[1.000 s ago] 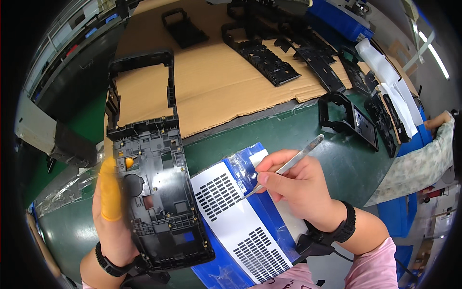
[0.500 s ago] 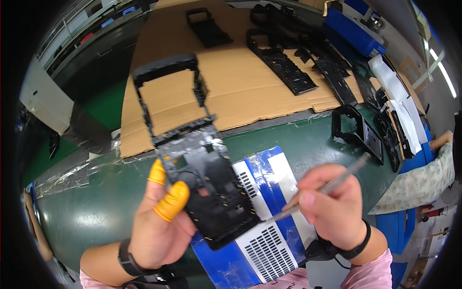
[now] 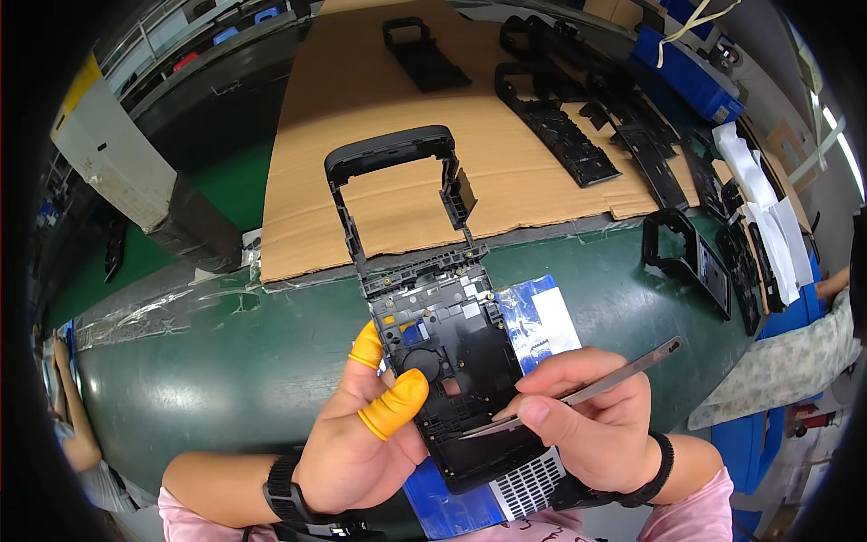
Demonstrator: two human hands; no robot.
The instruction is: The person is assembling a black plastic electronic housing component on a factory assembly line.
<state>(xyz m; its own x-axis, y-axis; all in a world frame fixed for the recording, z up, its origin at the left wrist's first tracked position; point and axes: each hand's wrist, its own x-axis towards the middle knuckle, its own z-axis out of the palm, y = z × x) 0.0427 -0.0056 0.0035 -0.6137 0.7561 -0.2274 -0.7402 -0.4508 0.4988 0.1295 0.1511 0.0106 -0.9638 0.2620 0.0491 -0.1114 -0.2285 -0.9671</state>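
Yellow finger cots cover the thumb and a finger of my left hand [image 3: 354, 444], which grips the left side of a black plastic device housing [image 3: 479, 348]. The housing is tilted, with a tall open handle frame at its far end and small brass-coloured inserts dotted about its inner face. Pinched in my right hand [image 3: 607, 435] are slim metal tweezers [image 3: 623, 372]. Their pointed tip lies over the lower part of the housing; whether it touches cannot be made out. Beneath the housing is a blue and white box [image 3: 449, 506], partly hidden.
Cardboard [image 3: 307, 217] covers the far part of the green table [image 3: 226, 361]. On it lie several black housings [image 3: 564, 135]. More black frames [image 3: 691, 257] and white wrapping [image 3: 772, 226] sit at the right, below a blue bin [image 3: 691, 77]. Other people's arms show at both edges.
The housing and both hands have shifted to the right in view, along with the surroundings to a lesser degree. The tweezers' tip has moved from the housing's lower right edge to over its inner face.
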